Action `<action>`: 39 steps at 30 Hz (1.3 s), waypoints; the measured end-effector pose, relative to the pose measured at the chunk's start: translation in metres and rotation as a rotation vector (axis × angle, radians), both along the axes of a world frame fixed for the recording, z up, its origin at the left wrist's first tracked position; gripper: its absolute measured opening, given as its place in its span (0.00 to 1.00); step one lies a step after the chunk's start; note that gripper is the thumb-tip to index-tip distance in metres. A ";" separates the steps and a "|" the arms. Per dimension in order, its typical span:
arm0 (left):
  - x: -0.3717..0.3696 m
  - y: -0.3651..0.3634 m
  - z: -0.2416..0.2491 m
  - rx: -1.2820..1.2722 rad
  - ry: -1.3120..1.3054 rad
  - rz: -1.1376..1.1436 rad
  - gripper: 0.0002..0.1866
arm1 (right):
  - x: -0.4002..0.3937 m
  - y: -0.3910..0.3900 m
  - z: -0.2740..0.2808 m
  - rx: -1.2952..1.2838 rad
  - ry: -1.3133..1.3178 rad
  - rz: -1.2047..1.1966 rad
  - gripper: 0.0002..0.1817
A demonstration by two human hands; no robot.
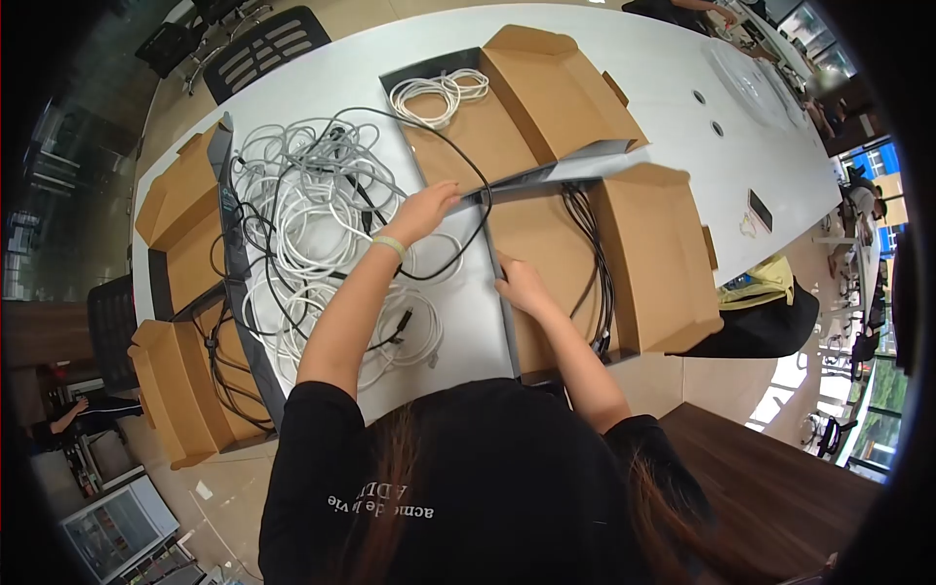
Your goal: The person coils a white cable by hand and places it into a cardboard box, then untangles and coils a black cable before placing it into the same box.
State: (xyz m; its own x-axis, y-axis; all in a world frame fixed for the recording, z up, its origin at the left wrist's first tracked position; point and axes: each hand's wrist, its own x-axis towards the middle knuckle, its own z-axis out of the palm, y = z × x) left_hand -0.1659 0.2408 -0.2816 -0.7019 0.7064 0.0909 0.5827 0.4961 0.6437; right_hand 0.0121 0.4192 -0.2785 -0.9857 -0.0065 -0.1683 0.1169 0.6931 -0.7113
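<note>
My left hand (425, 213) is stretched out over the cable pile, its fingertips at the left edge where two open cardboard boxes meet. My right hand (525, 285) is closed over the left wall of the nearer right box (531, 219), thumb outside it. Inside this box lies a bundle of black cables (597, 263). The farther right box (458, 151) holds a coiled white cable (439, 96). Left of my hands spreads a tangled heap of white and grey cables (312, 229). A black cable (485, 219) loops around my left hand.
Two more open boxes stand at the left; the nearer one (180, 390) holds black cables (219, 361). A phone (760, 211) lies on the white table (663, 97) at the right. Chairs (268, 54) stand around it. Other people are in the background.
</note>
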 end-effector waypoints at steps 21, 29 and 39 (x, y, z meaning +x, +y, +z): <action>0.234 -0.113 0.013 -0.158 0.259 0.600 0.24 | 0.023 -0.036 -0.004 -0.015 0.213 -0.024 0.32; 0.232 -0.124 0.016 0.374 0.337 0.941 0.11 | 0.001 -0.067 0.038 -0.160 0.519 -0.203 0.37; 0.190 -0.055 0.065 1.367 -1.579 0.464 0.44 | 0.006 -0.073 0.148 -1.119 0.402 -0.011 0.15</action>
